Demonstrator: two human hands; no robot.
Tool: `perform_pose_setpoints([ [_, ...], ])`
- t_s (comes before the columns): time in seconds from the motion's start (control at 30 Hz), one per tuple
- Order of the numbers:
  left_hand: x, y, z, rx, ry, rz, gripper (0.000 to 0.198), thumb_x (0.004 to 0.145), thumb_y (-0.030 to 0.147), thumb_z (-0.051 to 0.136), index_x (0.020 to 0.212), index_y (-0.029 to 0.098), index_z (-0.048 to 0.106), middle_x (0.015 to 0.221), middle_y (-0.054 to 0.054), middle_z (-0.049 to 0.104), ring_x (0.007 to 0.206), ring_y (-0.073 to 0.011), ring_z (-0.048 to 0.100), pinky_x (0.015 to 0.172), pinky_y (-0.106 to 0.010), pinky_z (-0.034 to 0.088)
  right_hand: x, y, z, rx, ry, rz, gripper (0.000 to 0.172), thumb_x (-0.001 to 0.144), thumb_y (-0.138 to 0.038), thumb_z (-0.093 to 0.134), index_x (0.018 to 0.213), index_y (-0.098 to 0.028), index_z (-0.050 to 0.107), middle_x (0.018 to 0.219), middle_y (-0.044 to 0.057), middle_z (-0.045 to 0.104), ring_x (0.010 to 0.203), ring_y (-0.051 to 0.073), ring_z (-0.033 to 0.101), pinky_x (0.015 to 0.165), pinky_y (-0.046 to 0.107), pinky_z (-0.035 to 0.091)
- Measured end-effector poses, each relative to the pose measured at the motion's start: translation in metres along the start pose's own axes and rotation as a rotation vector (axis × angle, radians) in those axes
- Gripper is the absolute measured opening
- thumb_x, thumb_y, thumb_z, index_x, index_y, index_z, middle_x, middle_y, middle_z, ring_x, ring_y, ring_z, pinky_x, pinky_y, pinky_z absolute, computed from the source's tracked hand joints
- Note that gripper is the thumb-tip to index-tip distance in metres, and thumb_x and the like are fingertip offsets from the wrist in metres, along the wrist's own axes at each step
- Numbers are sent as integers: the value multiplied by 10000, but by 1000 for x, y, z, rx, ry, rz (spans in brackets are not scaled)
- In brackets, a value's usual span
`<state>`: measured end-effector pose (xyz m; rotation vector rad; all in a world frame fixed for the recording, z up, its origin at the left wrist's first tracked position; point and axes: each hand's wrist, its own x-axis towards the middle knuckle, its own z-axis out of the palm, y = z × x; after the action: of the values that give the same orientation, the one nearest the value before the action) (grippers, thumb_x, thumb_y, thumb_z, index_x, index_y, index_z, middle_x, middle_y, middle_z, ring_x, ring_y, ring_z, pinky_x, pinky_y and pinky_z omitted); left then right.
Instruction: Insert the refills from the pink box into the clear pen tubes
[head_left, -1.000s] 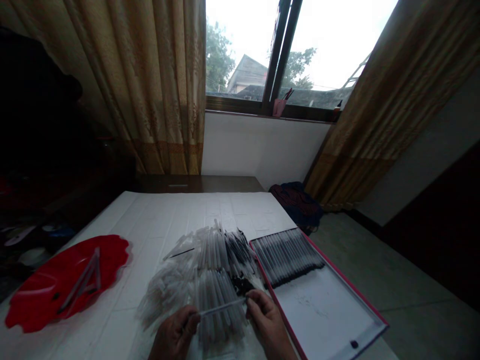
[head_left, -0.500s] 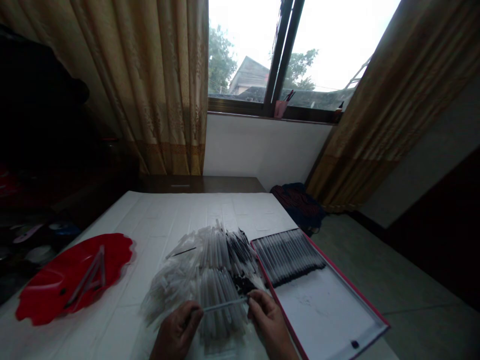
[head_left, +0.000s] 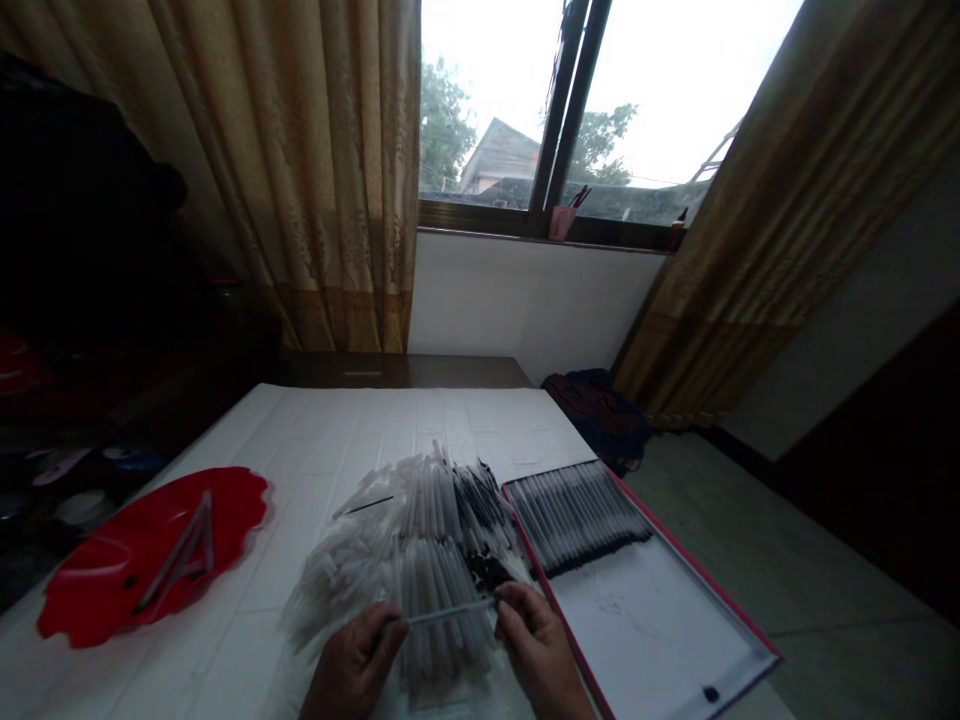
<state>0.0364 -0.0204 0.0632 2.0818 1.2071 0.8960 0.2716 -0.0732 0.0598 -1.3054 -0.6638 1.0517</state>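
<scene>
My left hand (head_left: 360, 655) and my right hand (head_left: 536, 640) pinch the two ends of one thin, clear tube (head_left: 450, 611), held level near the table's front. Under and behind it spreads a pile of clear tubes (head_left: 427, 510) in clear plastic, with black pieces (head_left: 484, 510) along its right side. To the right lies a shallow red-edged box (head_left: 637, 620) with a white bottom. A row of clear tubes with dark ends (head_left: 577, 515) fills its far part, and a small black piece (head_left: 710, 693) sits in its near corner.
A red wavy-edged plate (head_left: 90, 590) with a few clear tubes and dark bits stands at the left of the white table (head_left: 300, 420). Dark cloth (head_left: 600, 410) lies beyond the table's far right corner. Curtains hang beside the window.
</scene>
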Motion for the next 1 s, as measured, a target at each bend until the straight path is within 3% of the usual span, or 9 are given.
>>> perform_pose_setpoints([
  [0.13,-1,-6,2,-17,48,-25,349,825,559,569,977,253,639,799,12,732,668,-135,686,608,-188,537,-1,-2,1,-13,9,1,449,586,-569,784,787,-176,701,538,-33,569,486,124,503,458,222,378],
  [0.37,1,-2,1,-46,81,27,354,869,567,500,847,255,668,735,23,716,650,-127,684,603,-172,533,-3,-7,1,5,5,2,465,574,-569,796,801,-172,706,594,-17,604,521,125,517,491,227,395],
  [0.53,-1,-4,2,-24,80,-23,398,823,591,553,993,244,648,715,20,708,598,-135,669,578,-204,548,-2,-5,1,12,15,39,488,570,-576,797,818,-166,700,545,-33,572,497,116,495,467,214,359],
  [0.73,0,-6,2,-38,116,27,343,859,565,513,871,264,675,783,12,737,703,-144,710,639,-190,554,-1,-4,2,33,11,43,493,563,-574,801,813,-164,692,544,-36,570,498,113,483,473,212,352],
  [0.9,-2,-11,3,-32,61,-25,380,813,577,576,1007,262,660,818,1,745,673,-149,704,615,-209,565,-1,-5,3,30,16,45,496,562,-582,795,815,-167,696,539,-39,562,495,116,485,468,213,350],
  [1.0,-2,-13,3,-42,69,-7,348,826,565,567,966,262,669,852,-4,747,712,-148,706,652,-209,564,-2,-7,3,12,19,21,467,576,-571,791,797,-170,697,541,-37,563,500,121,497,476,218,369],
])
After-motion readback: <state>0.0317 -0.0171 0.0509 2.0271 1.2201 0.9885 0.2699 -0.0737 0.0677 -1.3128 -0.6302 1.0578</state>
